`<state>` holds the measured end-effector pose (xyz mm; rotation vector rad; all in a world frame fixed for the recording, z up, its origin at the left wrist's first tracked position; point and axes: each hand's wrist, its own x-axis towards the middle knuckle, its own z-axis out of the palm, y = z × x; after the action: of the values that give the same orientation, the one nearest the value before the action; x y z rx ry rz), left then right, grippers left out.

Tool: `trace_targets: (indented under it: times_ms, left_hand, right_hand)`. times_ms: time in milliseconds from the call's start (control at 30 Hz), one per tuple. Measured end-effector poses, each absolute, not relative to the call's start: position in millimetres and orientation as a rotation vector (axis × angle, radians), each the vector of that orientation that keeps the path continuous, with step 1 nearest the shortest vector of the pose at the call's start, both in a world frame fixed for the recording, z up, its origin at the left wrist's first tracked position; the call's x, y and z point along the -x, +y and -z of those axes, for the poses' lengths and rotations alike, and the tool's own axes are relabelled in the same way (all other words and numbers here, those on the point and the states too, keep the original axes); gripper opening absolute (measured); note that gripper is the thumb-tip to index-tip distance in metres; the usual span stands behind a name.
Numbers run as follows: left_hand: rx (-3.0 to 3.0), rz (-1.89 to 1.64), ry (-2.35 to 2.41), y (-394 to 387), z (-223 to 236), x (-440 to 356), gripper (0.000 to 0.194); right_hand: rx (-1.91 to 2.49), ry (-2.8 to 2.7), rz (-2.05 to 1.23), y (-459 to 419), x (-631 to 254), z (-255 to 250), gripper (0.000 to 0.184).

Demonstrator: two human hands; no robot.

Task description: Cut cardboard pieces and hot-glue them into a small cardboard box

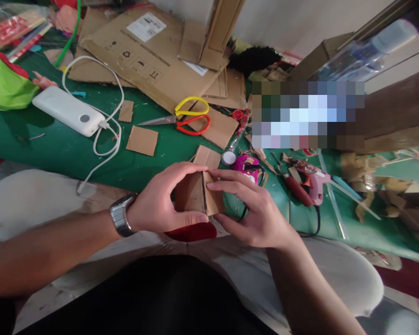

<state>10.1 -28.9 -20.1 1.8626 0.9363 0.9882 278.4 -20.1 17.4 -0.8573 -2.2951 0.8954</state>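
Observation:
Close to my body, at the table's near edge, both hands hold a small folded cardboard piece (193, 193) with a dark seam down its middle. My left hand (167, 197), with a metal watch at the wrist, grips its left side, thumb along the lower edge. Fingers of my right hand (247, 204) press on the right panel beside the seam. Another cardboard strip (207, 156) shows just beyond the fingertips. Scissors (183, 119) with one yellow and one red handle lie open farther back, near a square of cardboard (142, 140).
A white power bank (68, 110) with a looped cable lies at left. Large flattened cardboard (132, 51) covers the back. To the right are a pink glue gun (316, 184), a magenta device (246, 166), a clear stick (335, 214) and scraps. A plastic bottle (366, 51) is behind.

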Motion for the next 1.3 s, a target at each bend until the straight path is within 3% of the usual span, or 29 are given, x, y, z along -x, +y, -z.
trace_targets:
  times_ms: [567, 1000, 1300]
  left_hand:
    - [-1.776, -0.947, 0.928, -31, 21, -8, 0.075]
    - [-1.293, -0.81, 0.605, -28, 23, -6, 0.084]
    - [-1.383, -0.899, 0.775, -27, 34, -4, 0.083]
  right_hand:
    - [0.868, -2.3, -0.896, -21, -279, -14, 0.063]
    - [1.088, -2.192, -0.777, -21, -279, -12, 0.053]
    - [1.013, -2.163, -0.783, -27, -284, -30, 0.05]
